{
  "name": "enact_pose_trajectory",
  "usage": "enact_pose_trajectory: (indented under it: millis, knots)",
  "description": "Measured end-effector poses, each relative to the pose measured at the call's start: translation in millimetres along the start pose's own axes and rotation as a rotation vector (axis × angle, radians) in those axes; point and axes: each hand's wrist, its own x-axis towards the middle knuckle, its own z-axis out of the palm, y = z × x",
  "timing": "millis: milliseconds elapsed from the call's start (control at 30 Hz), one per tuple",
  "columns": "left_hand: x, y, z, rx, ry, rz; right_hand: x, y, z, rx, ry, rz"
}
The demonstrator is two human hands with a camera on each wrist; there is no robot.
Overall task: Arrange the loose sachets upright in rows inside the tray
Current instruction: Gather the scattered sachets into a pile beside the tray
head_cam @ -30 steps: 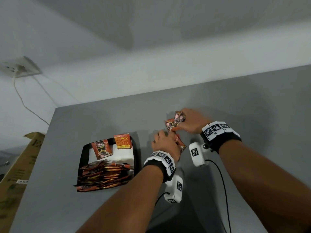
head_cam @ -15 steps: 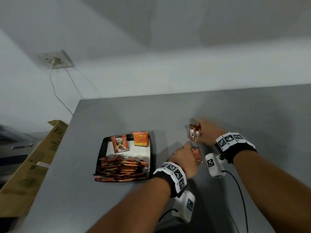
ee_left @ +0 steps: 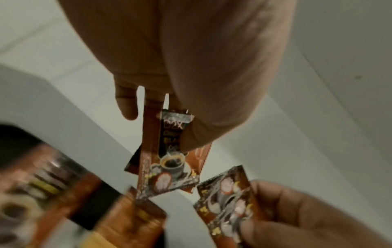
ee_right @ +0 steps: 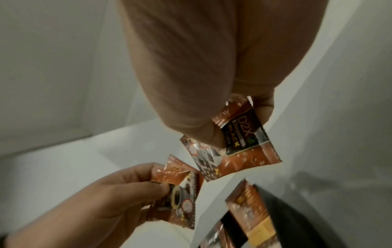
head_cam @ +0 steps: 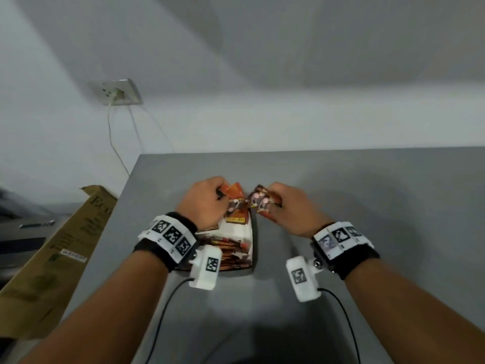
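Grey worktop (head_cam: pixel 341 195) under a pale wall carries the black tray (head_cam: pixel 252 248), lying just below the left hand (head_cam: pixel 204 203) and partly hidden by its wrist. Each hand pinches a small clutch of sachets: the left hand's sachets (ee_left: pixel 169 161) hang from thumb and fingertips, and the right hand (head_cam: pixel 291 208) clamps its sachets (ee_right: pixel 244 142) the same way. These foil packets look light, floppy and slick, so they are best nipped at the crimped top edge.
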Motion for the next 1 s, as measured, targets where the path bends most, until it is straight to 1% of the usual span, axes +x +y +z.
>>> enact_pose_trajectory:
  millis: [100,167,233,333,400,467,567,667,733,833,1000]
  knots:
    - [-4,-37,-7,0.185,-0.071,-0.044,8,-31,29,-0.025,-0.019,-0.05]
    - [-10,-56,0,0.362,-0.1,-0.016,11,-45,48,-0.055,-0.076,-0.049]
    - [-16,-70,11,0.469,-0.138,0.006,14,-53,67,-0.127,-0.119,-0.052]
    - [-17,-81,20,0.465,-0.204,0.037,16,-57,89,-0.272,-0.129,-0.055]
    - [-12,-85,22,0.459,-0.24,0.069,14,-59,94,-0.387,-0.133,0.0]
    - [-5,-88,22,0.468,-0.249,0.095,13,-60,93,-0.446,-0.128,0.066]
    - [3,-93,19,0.482,-0.237,0.13,19,-56,92,-0.412,-0.14,0.118]
    - [7,-98,18,0.453,-0.227,0.214,23,-54,90,-0.417,-0.105,0.098]
    - [8,-100,17,0.425,-0.218,0.274,23,-55,88,-0.407,-0.111,0.084]
    - [8,-103,15,0.396,-0.202,0.342,19,-60,86,-0.314,-0.165,0.089]
    - [8,-107,11,0.341,-0.226,0.387,6,-60,90,-0.154,-0.164,0.078]
